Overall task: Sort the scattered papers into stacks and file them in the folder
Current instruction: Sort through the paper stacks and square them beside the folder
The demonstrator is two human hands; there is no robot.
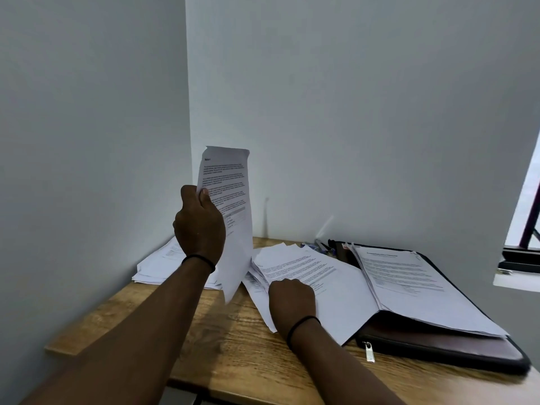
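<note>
My left hand (200,225) grips a printed sheet (233,211) by its left edge and holds it upright above the wooden desk (233,358). My right hand (292,299) rests, fingers curled, on a loose pile of printed papers (315,273) in the middle of the desk. A second stack of papers (159,266) lies at the back left corner, partly hidden by my left arm. At the right lies an open dark brown zip folder (438,346) with a stack of sheets (415,285) on it.
Pens (323,246) lie at the back of the desk by the wall, behind the middle pile. Walls close the desk on the left and the back. A window ledge (517,277) is at the right. The folder's zip pull (369,351) hangs at its front.
</note>
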